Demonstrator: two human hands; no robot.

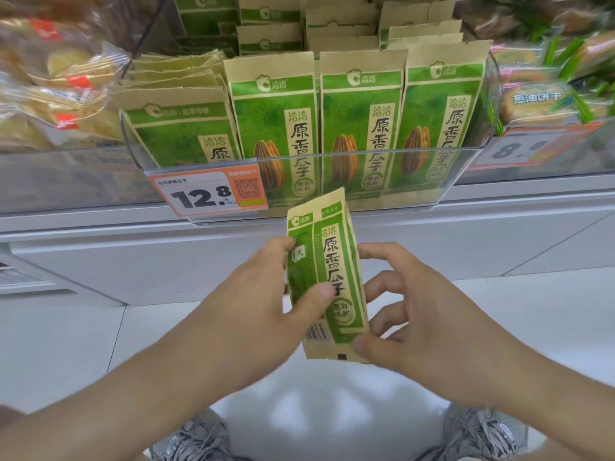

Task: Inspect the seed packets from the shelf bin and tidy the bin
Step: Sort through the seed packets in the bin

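1. Head view, the hands: one seed packet [327, 281] is held upright in front of the shelf, below the clear bin [299, 181] and apart from it. The left hand [266, 301] grips its left edge, thumb pressed on the printed face and fingers curled behind. The right hand [409, 314] pinches the lower right corner between thumb and curled fingers.

2. Head view, the shelf: the bin holds rows of matching packets [361, 124] standing upright; the leftmost row [179, 128] sits lower and leans back, its tops uneven. A price tag [206, 193] hangs on the bin's front lip. Bagged snacks [50, 88] lie to the left, and biscuit packs [545, 101] to the right.

3. Step in hand: this looks like the inspection stage, with the packet's side and barcode turned toward the camera.

4. Next move: probably turning the packet to check its other faces, then sliding it back upright into a row. That calls for a firm edge grip and lifting over the bin's front lip. The slumped left row appears yet to be straightened.
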